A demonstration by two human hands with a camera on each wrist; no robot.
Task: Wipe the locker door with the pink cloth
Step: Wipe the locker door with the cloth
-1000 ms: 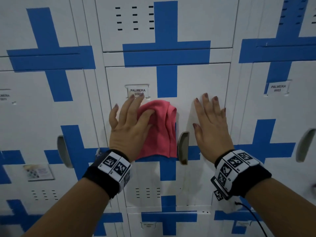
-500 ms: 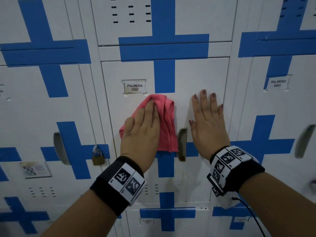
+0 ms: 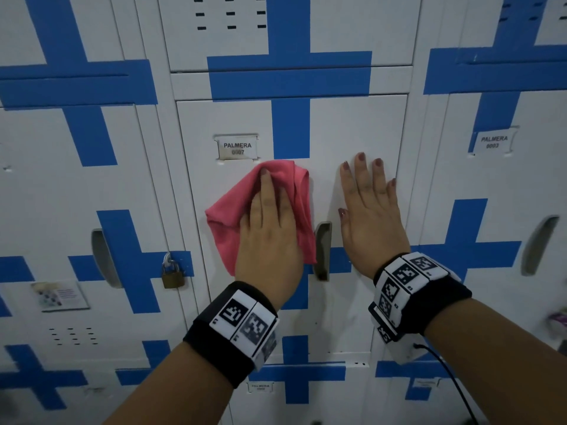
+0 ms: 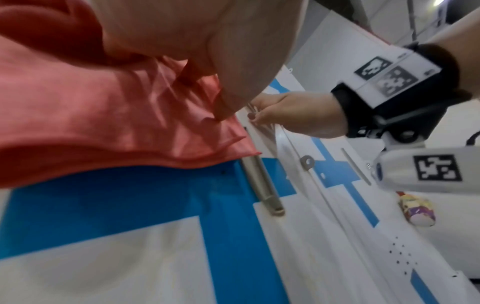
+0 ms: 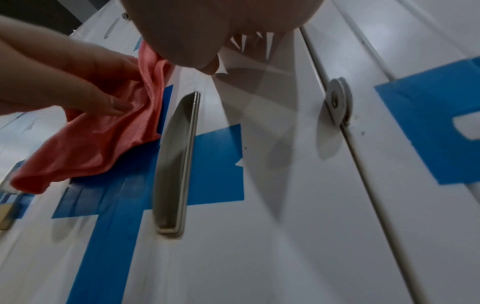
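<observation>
The white locker door [image 3: 352, 127] with blue cross stripes and a "PALMERA 0007" label [image 3: 237, 147] fills the middle of the head view. A crumpled pink cloth [image 3: 228, 222] lies flat against it, left of the recessed handle [image 3: 322, 251]. My left hand [image 3: 270, 228] presses the pink cloth [image 4: 85, 115] onto the door with straight fingers. My right hand [image 3: 368, 210] lies flat on the door right of the handle [image 5: 176, 162], fingers spread upward, holding nothing. The right wrist view shows the cloth [image 5: 85, 148] hanging just left of the handle.
A brass padlock [image 3: 172, 276] hangs on the neighbouring locker to the left. More white and blue lockers [image 3: 491, 179] surround the door on all sides. A paper sticker [image 3: 59, 296] sits low on the left locker. A small colourful object [image 4: 418, 211] shows at the right.
My left hand and the cloth have slid from the door's left edge toward the handle and turned upright. The right hand has stayed flat in place.
</observation>
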